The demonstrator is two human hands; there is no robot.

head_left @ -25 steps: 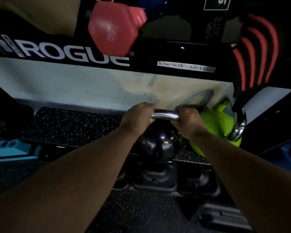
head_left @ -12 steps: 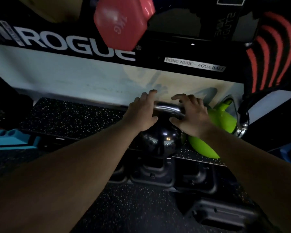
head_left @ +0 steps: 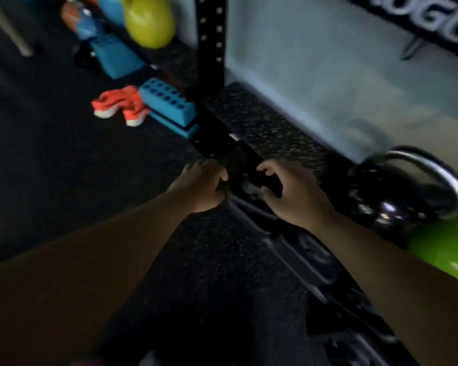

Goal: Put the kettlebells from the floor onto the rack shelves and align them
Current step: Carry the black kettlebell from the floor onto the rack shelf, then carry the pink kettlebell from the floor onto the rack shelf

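Kettlebell, glossy black with chromed handle (head_left: 397, 196), is parked on speckled rubber shelf (head_left: 262, 122), just right of right hand (head_left: 294, 196). Left hand (head_left: 201, 186) farther; both hands loosely apart, empty.

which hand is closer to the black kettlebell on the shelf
Right. The right hand hangs open just left of the black kettlebell, not touching it. The left hand is further left, past the right hand, near the rack upright.
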